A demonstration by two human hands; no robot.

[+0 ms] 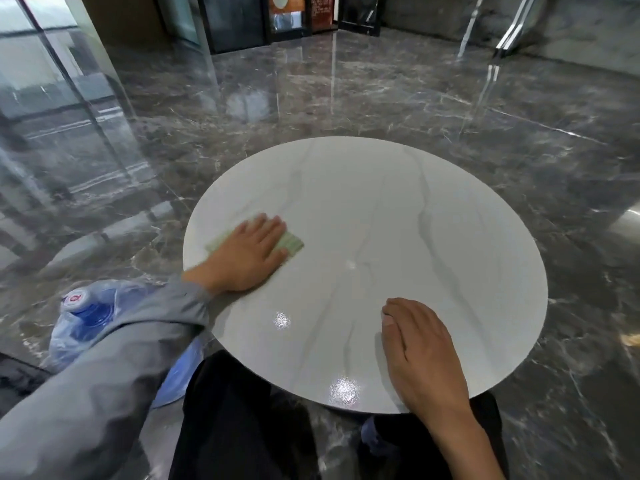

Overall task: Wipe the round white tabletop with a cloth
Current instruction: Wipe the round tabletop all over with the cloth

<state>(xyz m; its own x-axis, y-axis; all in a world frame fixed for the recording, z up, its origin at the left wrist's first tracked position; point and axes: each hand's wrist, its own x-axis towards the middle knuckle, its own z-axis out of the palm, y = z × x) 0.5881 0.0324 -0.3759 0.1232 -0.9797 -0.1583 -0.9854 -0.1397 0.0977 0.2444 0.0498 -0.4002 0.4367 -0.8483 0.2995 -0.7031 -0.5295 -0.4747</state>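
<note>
The round white tabletop (398,209) with faint grey veins fills the middle of the view. A folded pale green cloth (292,244) lies near its left edge. My left hand (247,256) presses flat on the cloth with straight fingers and covers most of it. My right hand (420,351) rests flat on the bare top near the front edge, fingers together, holding nothing.
A large blue water bottle (86,313) wrapped in clear plastic lies on the floor to the left of the table, partly behind my grey sleeve. Glossy dark marble floor surrounds the table. Glass partitions stand at the left.
</note>
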